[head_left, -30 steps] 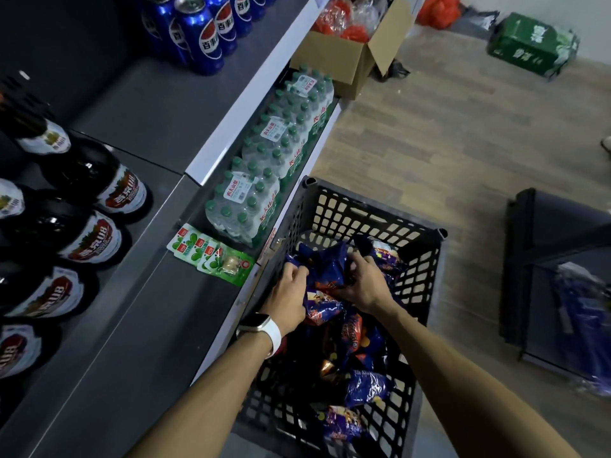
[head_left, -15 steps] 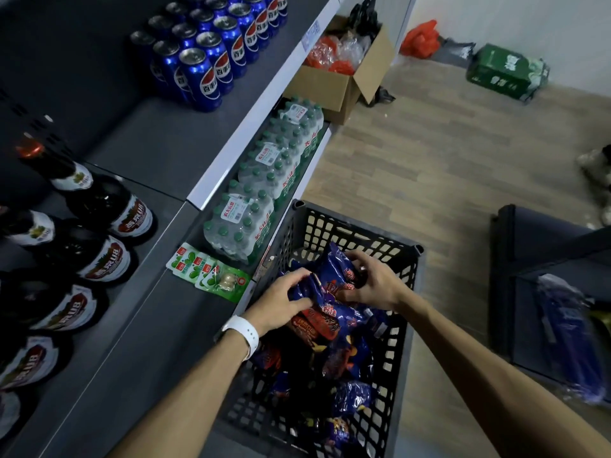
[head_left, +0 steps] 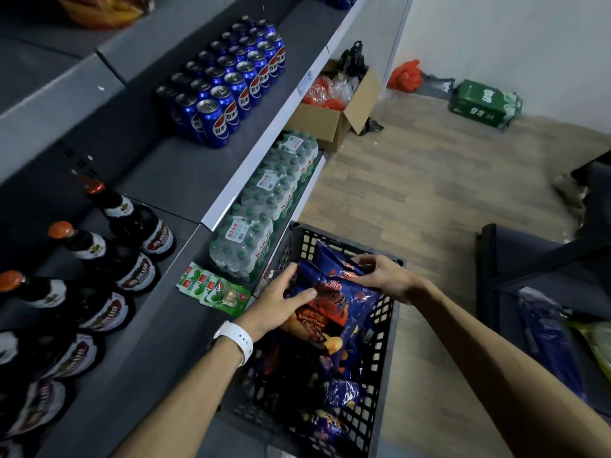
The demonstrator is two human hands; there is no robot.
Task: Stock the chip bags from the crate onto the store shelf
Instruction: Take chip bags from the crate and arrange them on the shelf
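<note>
Pick-up step: left hand [head_left: 276,304] and right hand [head_left: 383,276], fingers curled, clasp blue foil chip bags [head_left: 334,292] above black lattice plastic crate [head_left: 383,328]. Next, probably: lift clear, carry left of crate to grey metal shelf [head_left: 185,180].

place: shop | signs: shelf [head_left: 211,180] rows of cola cans [head_left: 228,84] — beer bottles [head_left: 132,226] — shrink-wrapped water packs [head_left: 264,206]

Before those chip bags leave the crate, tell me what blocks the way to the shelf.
Nothing visible blocks it. Both hands, left hand and right hand, already hold the chip bags above the crate. The shelf beside it lies bare; green packets sit farther along.
</note>
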